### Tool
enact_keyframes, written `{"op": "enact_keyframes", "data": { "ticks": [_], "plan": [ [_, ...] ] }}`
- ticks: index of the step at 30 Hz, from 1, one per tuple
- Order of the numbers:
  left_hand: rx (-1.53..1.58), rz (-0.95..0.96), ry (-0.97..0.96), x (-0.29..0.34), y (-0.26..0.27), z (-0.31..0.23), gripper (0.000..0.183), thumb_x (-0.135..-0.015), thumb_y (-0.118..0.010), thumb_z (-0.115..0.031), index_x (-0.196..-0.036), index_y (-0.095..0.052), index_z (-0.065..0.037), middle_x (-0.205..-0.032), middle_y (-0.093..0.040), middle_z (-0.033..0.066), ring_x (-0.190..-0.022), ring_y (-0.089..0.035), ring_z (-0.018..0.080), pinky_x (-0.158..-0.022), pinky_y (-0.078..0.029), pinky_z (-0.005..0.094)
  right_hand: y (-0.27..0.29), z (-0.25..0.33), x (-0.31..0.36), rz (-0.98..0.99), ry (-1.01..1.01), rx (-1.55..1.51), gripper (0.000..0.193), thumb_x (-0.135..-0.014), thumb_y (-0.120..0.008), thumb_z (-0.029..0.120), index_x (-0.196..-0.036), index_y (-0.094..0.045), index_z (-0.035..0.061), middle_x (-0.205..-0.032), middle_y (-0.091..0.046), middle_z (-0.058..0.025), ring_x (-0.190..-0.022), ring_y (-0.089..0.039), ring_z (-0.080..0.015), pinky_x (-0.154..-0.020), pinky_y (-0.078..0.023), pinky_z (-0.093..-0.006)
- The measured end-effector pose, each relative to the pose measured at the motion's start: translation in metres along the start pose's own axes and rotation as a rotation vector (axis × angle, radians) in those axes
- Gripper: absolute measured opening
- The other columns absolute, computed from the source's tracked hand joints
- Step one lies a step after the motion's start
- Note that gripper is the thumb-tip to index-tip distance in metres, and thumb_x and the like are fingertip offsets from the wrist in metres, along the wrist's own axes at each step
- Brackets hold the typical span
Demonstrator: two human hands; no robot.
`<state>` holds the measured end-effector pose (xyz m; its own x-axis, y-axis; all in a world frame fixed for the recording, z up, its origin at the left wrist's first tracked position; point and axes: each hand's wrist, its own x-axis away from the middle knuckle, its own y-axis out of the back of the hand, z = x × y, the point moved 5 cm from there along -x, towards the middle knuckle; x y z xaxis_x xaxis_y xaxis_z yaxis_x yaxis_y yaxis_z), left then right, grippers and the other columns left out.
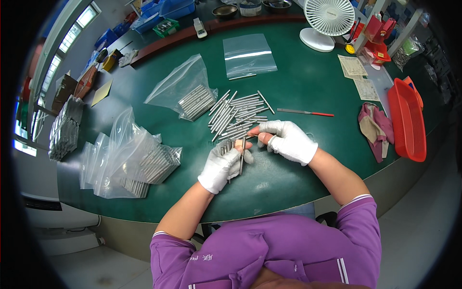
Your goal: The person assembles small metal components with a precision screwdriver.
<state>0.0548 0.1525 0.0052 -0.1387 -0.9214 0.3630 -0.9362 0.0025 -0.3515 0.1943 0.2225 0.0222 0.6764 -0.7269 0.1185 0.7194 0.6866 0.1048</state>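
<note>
My left hand [219,166], in a white glove with bare fingertips, is closed around a few slim metal rods [242,164]. One stands out between thumb and fingers, pointing toward me. Just right of it, my right hand [288,140], gloved alike, has thumb and forefinger pinched together close to the rod tips; what lies between them is too small to make out. Right beyond both hands spreads a loose pile of metal rods [236,113] on the green table [298,67].
Bagged rods lie in a clear bag [192,91] behind the pile and in more bags [144,168] at left. A flat bag [250,53] lies farther back. Rightward are a red-handled file [308,112], a cloth [374,127], a red basket [406,120] and a white fan [327,24].
</note>
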Motion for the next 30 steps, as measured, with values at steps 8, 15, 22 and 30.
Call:
{"op": "enact_keyframes", "data": {
  "ticks": [8, 15, 22, 30],
  "plan": [
    [0.091, 0.077, 0.068, 0.001, -0.002, 0.003, 0.027, -0.088, -0.049, -0.024, -0.101, -0.052, -0.001, -0.068, -0.055, 0.0073, -0.036, -0.025, 0.0029, -0.033, -0.02, 0.0182, 0.073, 0.017, 0.004, -0.655, 0.115, 0.381, 0.023, -0.077, -0.062, 0.02, -0.092, -0.059, 0.0024, -0.079, -0.06, -0.0104, -0.072, -0.058, -0.0178, -0.067, -0.046, -0.0269],
    [0.096, 0.113, 0.022, 0.001, -0.003, 0.0, 0.027, -0.087, -0.049, -0.026, -0.101, -0.049, -0.003, -0.066, -0.054, 0.0066, -0.036, -0.027, 0.0038, -0.034, -0.022, 0.0183, 0.09, 0.042, 0.021, -0.942, 0.393, 0.782, 0.012, -0.072, -0.065, 0.011, -0.081, -0.059, 0.0056, -0.078, -0.058, -0.0076, -0.069, -0.057, -0.0216, -0.065, -0.046, -0.0286],
    [0.043, 0.147, 0.008, 0.0, -0.001, 0.007, 0.024, -0.087, -0.05, -0.024, -0.1, -0.05, -0.004, -0.071, -0.059, 0.0074, -0.037, -0.03, 0.0028, -0.034, -0.022, 0.0175, 0.023, 0.021, 0.005, -0.168, 0.167, 0.091, 0.026, -0.072, -0.068, 0.008, -0.097, -0.061, 0.004, -0.087, -0.057, -0.005, -0.079, -0.054, -0.0133, -0.074, -0.044, -0.0243],
    [-0.021, 0.148, -0.002, 0.0, -0.007, 0.009, 0.023, -0.083, -0.056, -0.022, -0.095, -0.05, -0.004, -0.072, -0.058, 0.0062, -0.039, -0.032, 0.003, -0.036, -0.026, 0.0181, -0.002, 0.018, 0.006, 0.017, 0.136, 0.147, 0.019, -0.071, -0.07, 0.011, -0.087, -0.061, 0.0038, -0.082, -0.058, -0.005, -0.078, -0.055, -0.0135, -0.073, -0.044, -0.0271]
  ]
}}
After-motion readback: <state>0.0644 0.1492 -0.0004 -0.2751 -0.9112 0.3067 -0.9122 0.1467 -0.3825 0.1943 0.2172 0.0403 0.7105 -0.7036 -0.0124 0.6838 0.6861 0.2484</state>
